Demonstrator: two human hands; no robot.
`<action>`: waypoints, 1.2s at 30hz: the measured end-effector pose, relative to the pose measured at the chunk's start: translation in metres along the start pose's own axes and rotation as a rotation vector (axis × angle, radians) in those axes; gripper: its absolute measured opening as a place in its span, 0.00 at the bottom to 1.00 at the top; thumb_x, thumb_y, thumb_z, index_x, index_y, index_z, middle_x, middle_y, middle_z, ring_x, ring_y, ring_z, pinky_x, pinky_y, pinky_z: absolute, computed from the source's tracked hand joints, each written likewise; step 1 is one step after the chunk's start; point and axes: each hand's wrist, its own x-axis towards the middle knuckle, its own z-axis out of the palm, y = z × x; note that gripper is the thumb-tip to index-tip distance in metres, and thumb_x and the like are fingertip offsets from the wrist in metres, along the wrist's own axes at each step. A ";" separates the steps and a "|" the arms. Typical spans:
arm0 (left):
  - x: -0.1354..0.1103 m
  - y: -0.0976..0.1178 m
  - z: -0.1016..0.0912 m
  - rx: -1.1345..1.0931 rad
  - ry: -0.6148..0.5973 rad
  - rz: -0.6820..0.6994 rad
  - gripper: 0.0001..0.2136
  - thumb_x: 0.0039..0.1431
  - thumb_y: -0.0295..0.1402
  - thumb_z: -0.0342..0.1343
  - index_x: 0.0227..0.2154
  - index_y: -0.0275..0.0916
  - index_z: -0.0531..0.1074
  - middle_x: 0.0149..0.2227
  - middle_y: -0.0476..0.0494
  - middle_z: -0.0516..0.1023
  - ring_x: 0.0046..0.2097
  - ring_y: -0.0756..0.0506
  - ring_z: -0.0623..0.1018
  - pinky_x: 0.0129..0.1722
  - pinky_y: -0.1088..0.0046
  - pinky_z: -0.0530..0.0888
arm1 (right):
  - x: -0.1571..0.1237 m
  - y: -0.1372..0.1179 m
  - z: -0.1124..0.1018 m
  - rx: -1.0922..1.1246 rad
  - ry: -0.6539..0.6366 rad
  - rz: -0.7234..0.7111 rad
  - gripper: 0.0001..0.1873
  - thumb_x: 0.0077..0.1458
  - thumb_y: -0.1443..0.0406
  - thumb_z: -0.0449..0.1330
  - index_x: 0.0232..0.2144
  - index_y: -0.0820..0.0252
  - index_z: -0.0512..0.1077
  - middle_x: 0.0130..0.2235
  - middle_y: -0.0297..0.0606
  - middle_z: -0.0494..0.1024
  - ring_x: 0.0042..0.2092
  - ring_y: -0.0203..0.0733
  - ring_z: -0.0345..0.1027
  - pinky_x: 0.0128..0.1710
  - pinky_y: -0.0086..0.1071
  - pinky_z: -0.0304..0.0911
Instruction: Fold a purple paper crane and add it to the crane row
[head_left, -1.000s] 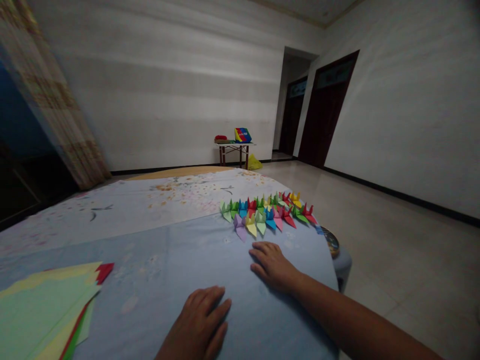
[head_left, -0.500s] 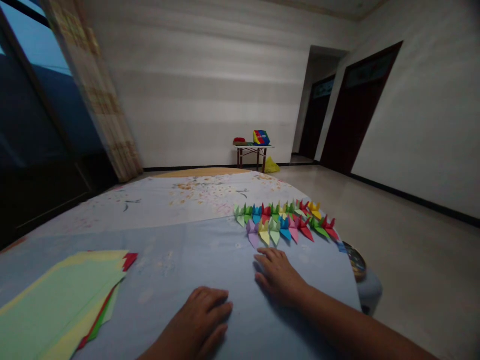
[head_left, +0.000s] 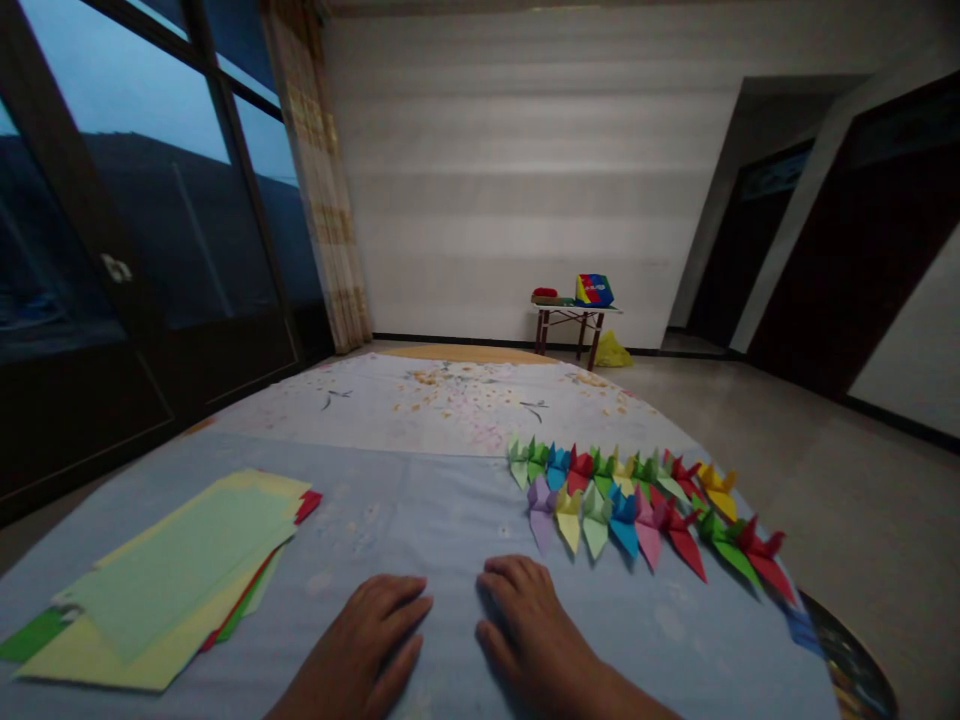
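My left hand rests on the blue part of the tablecloth, fingers loosely stretched and apart, with nothing in it. Beside it, my right hand lies palm down, thumb apart from the fingers, also holding nothing. Ahead and to the right of it stand two rows of folded paper cranes in several colours, among them a purple crane, a light green crane and a yellow crane. Left of my left hand lies a loose stack of coloured paper sheets, pale green and yellow on top, with red and green edges showing.
Beyond the table, a small table by the wall holds a colourful box and a red item. A yellow bag lies on the floor beside it. A round container sits past the table's right edge.
My right hand has drawn back from the cranes, towards me and closer to my left hand. The view has turned left, showing more of the paper stack and window.
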 end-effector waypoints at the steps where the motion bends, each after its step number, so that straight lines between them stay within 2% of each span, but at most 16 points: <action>1: 0.001 0.001 -0.002 -0.014 0.002 -0.008 0.17 0.57 0.34 0.53 0.50 0.47 0.68 0.50 0.43 0.73 0.51 0.43 0.72 0.51 0.65 0.70 | 0.000 0.002 0.000 0.008 0.000 0.000 0.21 0.51 0.64 0.57 0.49 0.51 0.64 0.51 0.43 0.67 0.52 0.50 0.58 0.53 0.45 0.55; 9: 0.004 0.011 -0.008 -0.081 -0.013 -0.035 0.17 0.56 0.30 0.52 0.50 0.44 0.67 0.49 0.40 0.73 0.51 0.42 0.71 0.52 0.61 0.69 | -0.003 0.010 0.003 -0.051 0.017 -0.043 0.20 0.52 0.63 0.57 0.49 0.51 0.65 0.51 0.44 0.68 0.53 0.50 0.60 0.51 0.46 0.60; 13: 0.005 0.017 -0.011 -0.083 -0.035 -0.035 0.17 0.55 0.29 0.51 0.49 0.40 0.67 0.49 0.39 0.72 0.51 0.42 0.70 0.52 0.58 0.68 | -0.005 0.016 0.004 -0.150 0.101 -0.118 0.17 0.55 0.61 0.55 0.48 0.54 0.65 0.50 0.43 0.69 0.53 0.47 0.61 0.51 0.43 0.62; 16: 0.004 0.020 -0.011 -0.106 -0.066 -0.047 0.15 0.57 0.32 0.51 0.47 0.40 0.68 0.49 0.40 0.72 0.50 0.42 0.70 0.53 0.56 0.67 | -0.006 0.022 0.005 -0.252 0.171 -0.158 0.17 0.55 0.60 0.57 0.47 0.55 0.67 0.50 0.42 0.70 0.54 0.49 0.61 0.50 0.43 0.64; 19: 0.002 0.018 -0.005 -0.116 -0.092 -0.040 0.16 0.60 0.38 0.47 0.49 0.39 0.66 0.51 0.39 0.71 0.53 0.41 0.69 0.55 0.54 0.64 | -0.008 0.027 0.007 -0.320 0.170 -0.159 0.17 0.54 0.58 0.58 0.46 0.55 0.68 0.50 0.42 0.70 0.54 0.50 0.60 0.50 0.45 0.64; 24: -0.005 0.014 0.009 -0.167 -0.098 -0.055 0.20 0.63 0.43 0.40 0.52 0.38 0.63 0.55 0.39 0.68 0.57 0.41 0.65 0.58 0.54 0.60 | -0.013 0.031 0.006 -0.360 0.154 -0.073 0.17 0.55 0.58 0.56 0.46 0.55 0.69 0.50 0.43 0.70 0.55 0.50 0.60 0.51 0.44 0.63; 30: -0.008 0.011 0.015 -0.238 -0.160 -0.043 0.24 0.60 0.47 0.43 0.54 0.39 0.63 0.57 0.35 0.66 0.58 0.38 0.63 0.57 0.49 0.60 | -0.012 0.025 0.007 -0.425 0.076 0.038 0.17 0.54 0.57 0.57 0.45 0.56 0.69 0.51 0.44 0.69 0.56 0.51 0.57 0.53 0.46 0.61; 33: -0.009 0.008 0.017 -0.257 -0.112 -0.040 0.23 0.59 0.48 0.45 0.53 0.42 0.65 0.56 0.38 0.67 0.57 0.37 0.65 0.56 0.49 0.62 | -0.006 0.011 0.004 -0.426 0.046 0.119 0.17 0.55 0.59 0.55 0.46 0.57 0.67 0.51 0.44 0.68 0.56 0.49 0.56 0.54 0.46 0.59; 36: -0.008 0.005 0.022 -0.225 -0.014 -0.032 0.18 0.60 0.43 0.46 0.50 0.43 0.68 0.53 0.40 0.71 0.55 0.38 0.68 0.53 0.50 0.66 | 0.003 -0.004 0.000 -0.411 0.037 0.172 0.15 0.57 0.60 0.53 0.45 0.58 0.67 0.51 0.45 0.68 0.56 0.48 0.56 0.55 0.46 0.58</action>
